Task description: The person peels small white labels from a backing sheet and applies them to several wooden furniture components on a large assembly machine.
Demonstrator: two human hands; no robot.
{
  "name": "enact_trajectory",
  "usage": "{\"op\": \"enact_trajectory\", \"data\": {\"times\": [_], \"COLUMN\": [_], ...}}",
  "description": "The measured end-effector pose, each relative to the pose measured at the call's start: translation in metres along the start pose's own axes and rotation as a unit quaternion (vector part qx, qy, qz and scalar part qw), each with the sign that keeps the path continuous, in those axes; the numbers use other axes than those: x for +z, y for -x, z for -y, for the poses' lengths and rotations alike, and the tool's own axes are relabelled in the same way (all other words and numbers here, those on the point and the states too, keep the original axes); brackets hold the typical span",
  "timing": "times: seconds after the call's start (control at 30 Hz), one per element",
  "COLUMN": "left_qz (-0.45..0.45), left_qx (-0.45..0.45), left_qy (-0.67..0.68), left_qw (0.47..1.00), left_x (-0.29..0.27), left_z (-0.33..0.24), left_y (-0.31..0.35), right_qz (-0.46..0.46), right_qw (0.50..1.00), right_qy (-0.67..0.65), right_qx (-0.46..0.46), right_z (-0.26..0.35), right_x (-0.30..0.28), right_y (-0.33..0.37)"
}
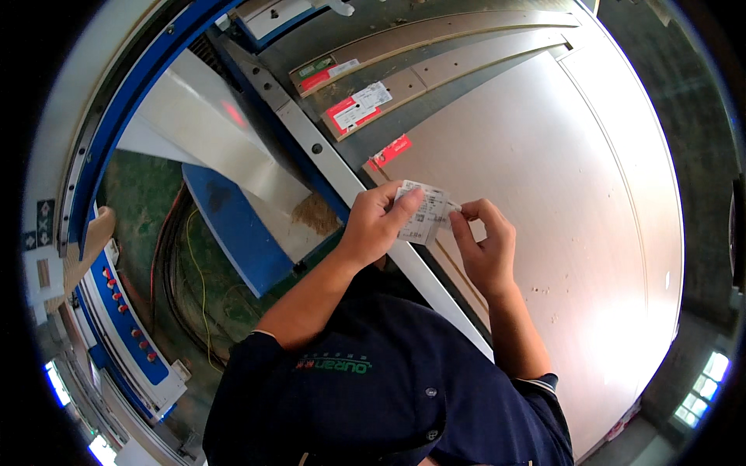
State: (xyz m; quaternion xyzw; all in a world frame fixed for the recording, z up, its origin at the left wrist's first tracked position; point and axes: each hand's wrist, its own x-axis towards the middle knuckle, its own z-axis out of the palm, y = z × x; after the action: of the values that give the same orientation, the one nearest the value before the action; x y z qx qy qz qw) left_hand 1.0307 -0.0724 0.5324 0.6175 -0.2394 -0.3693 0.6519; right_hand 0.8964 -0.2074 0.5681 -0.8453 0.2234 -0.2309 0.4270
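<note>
My left hand [373, 227] pinches a small stack of white printed labels [420, 220] between thumb and fingers. At the stack's right edge, my right hand [488, 242] is closed in a pinch on the corner of a label. Both hands hover over the near edge of a large pale wooden panel [559, 186]. Just beyond the labels, a red-and-white sticker [390, 151] is on that panel's corner. Two narrow wooden strips [443, 71] lie farther off, each bearing red and white labels [359, 106] at its left end.
A metal rail [315, 144] runs along the panel's left side. Left of it are a metal chute [225, 128] with sawdust [315, 213] and a blue plate [233, 225]. Cables [167, 256] lie on the green floor. A blue machine panel with red buttons [128, 322] stands far left.
</note>
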Motion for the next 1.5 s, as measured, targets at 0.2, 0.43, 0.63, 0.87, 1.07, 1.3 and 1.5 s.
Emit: {"op": "enact_trajectory", "data": {"times": [0.2, 0.43, 0.63, 0.87, 1.07, 1.3, 1.5], "left_qz": [-0.021, -0.014, 0.0, 0.003, -0.012, -0.006, 0.006], "left_qx": [-0.025, 0.015, -0.045, -0.058, -0.072, -0.091, -0.105], "left_qy": [0.045, -0.024, 0.02, 0.086, 0.129, 0.156, 0.178], "left_qw": [0.998, 0.999, 0.999, 0.995, 0.989, 0.983, 0.978], "left_x": [-0.003, 0.004, 0.001, 0.002, 0.013, 0.017, 0.022], "left_z": [0.009, 0.009, 0.007, 0.008, 0.002, 0.0, 0.003], "left_y": [-0.022, -0.043, -0.051, -0.052, -0.05, -0.047, -0.046], "right_qz": [-0.023, -0.067, -0.085, -0.093, -0.116, -0.113, -0.113], "right_qw": [0.995, 0.996, 0.989, 0.988, 0.971, 0.963, 0.963], "right_qy": [0.073, 0.057, 0.089, 0.075, 0.098, 0.094, 0.069], "right_qx": [-0.07, -0.019, -0.079, -0.102, -0.183, -0.225, -0.235], "right_z": [-0.005, -0.012, -0.018, -0.023, -0.027, -0.034, -0.037], "right_x": [0.007, 0.005, 0.008, 0.009, 0.006, 0.001, -0.001], "right_y": [-0.012, -0.023, -0.027, -0.028, -0.027, -0.023, -0.018]}}
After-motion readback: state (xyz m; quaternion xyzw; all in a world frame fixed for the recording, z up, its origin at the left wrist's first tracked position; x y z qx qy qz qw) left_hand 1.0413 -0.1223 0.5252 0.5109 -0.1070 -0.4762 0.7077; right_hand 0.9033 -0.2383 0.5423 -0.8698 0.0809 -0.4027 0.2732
